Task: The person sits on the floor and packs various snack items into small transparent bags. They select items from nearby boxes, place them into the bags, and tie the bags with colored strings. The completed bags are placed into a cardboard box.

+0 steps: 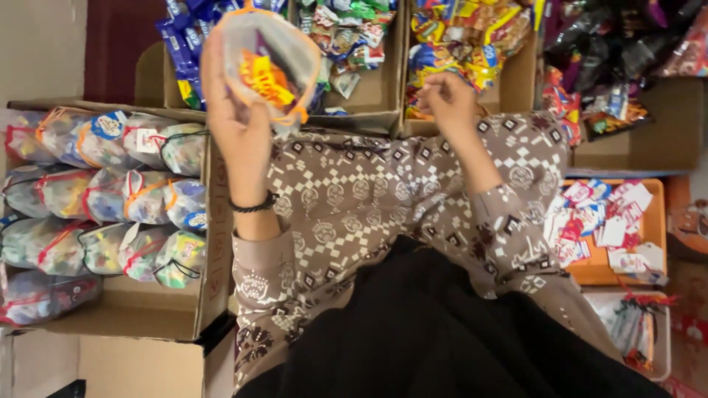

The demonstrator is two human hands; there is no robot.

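We are grasping an open mesh pouch (269, 63) with our left hand (236, 110) at upper centre; our right hand (446, 99) is clenching loosely, empty.

Cardboard box (210, 243) w/ filled mesh bags (110, 199), orange tray (653, 221) of tags far across from it, snack boxes (376, 88) beyond it

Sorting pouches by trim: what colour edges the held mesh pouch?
Orange, on the mesh pouch; head view.
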